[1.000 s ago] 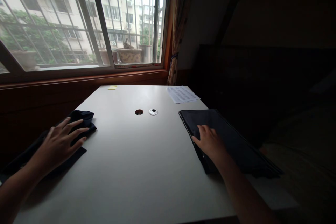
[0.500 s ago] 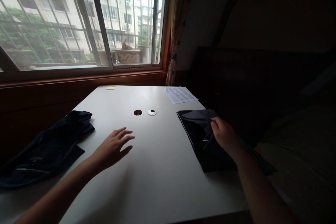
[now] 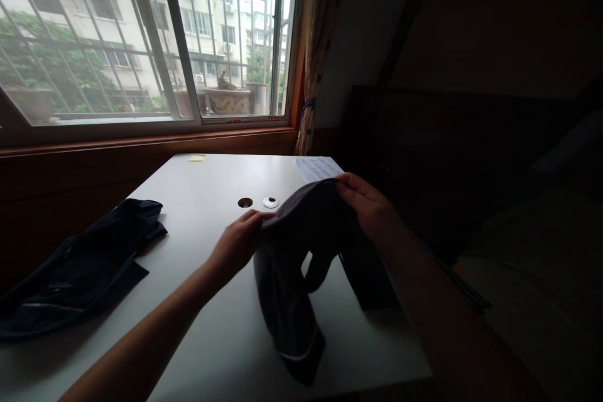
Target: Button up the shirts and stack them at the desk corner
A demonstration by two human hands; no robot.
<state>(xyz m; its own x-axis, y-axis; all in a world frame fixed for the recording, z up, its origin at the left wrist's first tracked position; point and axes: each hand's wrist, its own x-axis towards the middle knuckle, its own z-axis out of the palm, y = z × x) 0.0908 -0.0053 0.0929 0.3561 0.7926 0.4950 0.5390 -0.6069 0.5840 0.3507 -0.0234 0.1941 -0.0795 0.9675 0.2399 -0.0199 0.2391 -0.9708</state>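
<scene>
Both of my hands hold a dark garment (image 3: 296, 264) up over the white table (image 3: 207, 289). My left hand (image 3: 238, 245) is closed on its left upper edge. My right hand (image 3: 370, 207) is closed on its right upper edge. The cloth hangs down between them, with a pale piped hem touching the table near the front edge. More dark folded cloth (image 3: 372, 282) lies on the table under my right forearm. A second dark garment (image 3: 80, 270) lies crumpled at the table's left edge, away from both hands.
A sheet of printed paper (image 3: 315, 168) lies at the far right of the table. A cable hole (image 3: 245, 202) and a white cap (image 3: 270, 202) sit mid-table, with a yellow sticky note (image 3: 196, 157) by the barred window (image 3: 141, 38). Dark furniture fills the right.
My left hand left the garment on the left and crossed to the right. My right hand picked a garment off the right-hand pile, and both hands now hold it raised.
</scene>
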